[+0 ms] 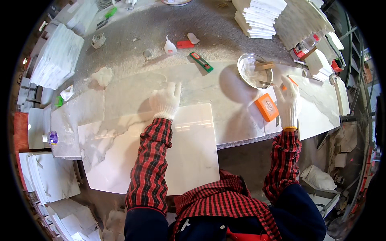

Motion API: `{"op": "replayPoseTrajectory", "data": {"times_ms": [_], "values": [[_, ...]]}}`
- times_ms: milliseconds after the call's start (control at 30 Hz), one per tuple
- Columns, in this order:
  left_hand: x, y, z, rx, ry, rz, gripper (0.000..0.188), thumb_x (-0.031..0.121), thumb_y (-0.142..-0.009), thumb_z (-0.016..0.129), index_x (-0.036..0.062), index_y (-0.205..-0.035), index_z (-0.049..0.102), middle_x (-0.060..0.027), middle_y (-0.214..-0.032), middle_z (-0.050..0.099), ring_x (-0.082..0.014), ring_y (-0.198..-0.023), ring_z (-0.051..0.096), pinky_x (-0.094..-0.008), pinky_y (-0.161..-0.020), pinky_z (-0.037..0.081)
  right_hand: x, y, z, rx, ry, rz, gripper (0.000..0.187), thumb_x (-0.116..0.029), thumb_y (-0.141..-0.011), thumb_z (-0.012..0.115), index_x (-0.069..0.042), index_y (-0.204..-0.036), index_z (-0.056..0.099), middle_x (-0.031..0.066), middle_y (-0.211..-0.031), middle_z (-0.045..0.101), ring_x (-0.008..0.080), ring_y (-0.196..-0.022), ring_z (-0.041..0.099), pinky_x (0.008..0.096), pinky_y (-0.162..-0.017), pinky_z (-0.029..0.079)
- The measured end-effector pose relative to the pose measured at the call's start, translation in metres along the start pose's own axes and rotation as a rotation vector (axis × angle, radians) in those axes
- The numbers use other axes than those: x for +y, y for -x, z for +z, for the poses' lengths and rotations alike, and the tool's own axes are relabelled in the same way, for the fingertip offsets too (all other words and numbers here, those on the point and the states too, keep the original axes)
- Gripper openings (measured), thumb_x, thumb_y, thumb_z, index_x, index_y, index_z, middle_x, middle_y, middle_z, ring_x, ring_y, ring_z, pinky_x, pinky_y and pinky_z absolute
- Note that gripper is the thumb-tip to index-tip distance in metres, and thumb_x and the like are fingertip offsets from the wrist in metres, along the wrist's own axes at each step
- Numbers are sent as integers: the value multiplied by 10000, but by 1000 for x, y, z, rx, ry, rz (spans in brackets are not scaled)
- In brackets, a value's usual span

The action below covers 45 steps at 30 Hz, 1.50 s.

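Observation:
My left hand point(165, 100), in a white knit glove, lies at the far edge of a pale marble slab point(191, 152), its fingers stretched beyond that edge. The slab overhangs the near side of the worktable. At the right my right hand point(288, 103), gloved too, is closed around a tool with orange parts point(294, 80) showing at the fingers. A thin blade point(265, 83) runs from beside those fingers over the rim of a metal bowl point(240, 74) with whitish paste in it. An orange box point(266, 107) lies just left of my right hand.
A green-and-black box point(201, 62), a white squeeze bottle point(170, 46) and a red piece point(185, 44) lie farther back. Stone tile stacks stand at the left point(57, 56) and back right point(257, 18). A clear bottle point(304, 47) lies right; a purple-labelled bottle point(52, 137) lies left.

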State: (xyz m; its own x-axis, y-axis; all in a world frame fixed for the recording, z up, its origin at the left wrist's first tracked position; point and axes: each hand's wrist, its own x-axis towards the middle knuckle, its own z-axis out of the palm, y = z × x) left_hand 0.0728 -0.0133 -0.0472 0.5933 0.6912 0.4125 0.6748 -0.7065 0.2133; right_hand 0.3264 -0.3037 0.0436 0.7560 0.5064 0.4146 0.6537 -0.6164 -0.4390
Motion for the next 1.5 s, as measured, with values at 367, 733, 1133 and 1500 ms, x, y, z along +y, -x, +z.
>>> {"op": "replayPoseTrajectory", "data": {"times_ms": [367, 733, 1133, 1500], "values": [[-4, 1, 4, 78, -31, 51, 333, 413, -958, 648, 169, -733, 675, -117, -590, 664, -351, -539, 654, -480, -558, 510, -5, -3, 29, -201, -209, 189, 318, -379, -973, 620, -177, -1202, 706, 150, -968, 745, 356, -901, 705, 451, -800, 540], [2, 2, 7, 83, -10, 39, 332, 418, -952, 652, 175, -728, 677, -118, -608, 664, -379, -578, 657, -494, -570, 514, 6, -8, 32, -75, -198, 393, 327, -417, -967, 611, -143, -1007, 785, 124, -872, 746, 324, -849, 716, 398, -772, 548], [8, 1, 2, 47, -6, -14, 302, 408, -949, 657, 181, -759, 716, -113, -625, 674, -372, -597, 677, -495, -556, 519, 13, -27, 55, -6, -414, 398, 248, -239, -899, 629, -99, -1046, 772, 110, -902, 767, 288, -817, 736, 375, -791, 566], [4, 0, 5, 63, 13, 13, 283, 398, -947, 663, 181, -774, 720, -115, -629, 672, -376, -590, 667, -507, -556, 507, 30, -68, 82, -221, -181, 231, 263, -217, -897, 613, -91, -1053, 783, 157, -939, 757, 306, -839, 726, 389, -802, 571]]}}
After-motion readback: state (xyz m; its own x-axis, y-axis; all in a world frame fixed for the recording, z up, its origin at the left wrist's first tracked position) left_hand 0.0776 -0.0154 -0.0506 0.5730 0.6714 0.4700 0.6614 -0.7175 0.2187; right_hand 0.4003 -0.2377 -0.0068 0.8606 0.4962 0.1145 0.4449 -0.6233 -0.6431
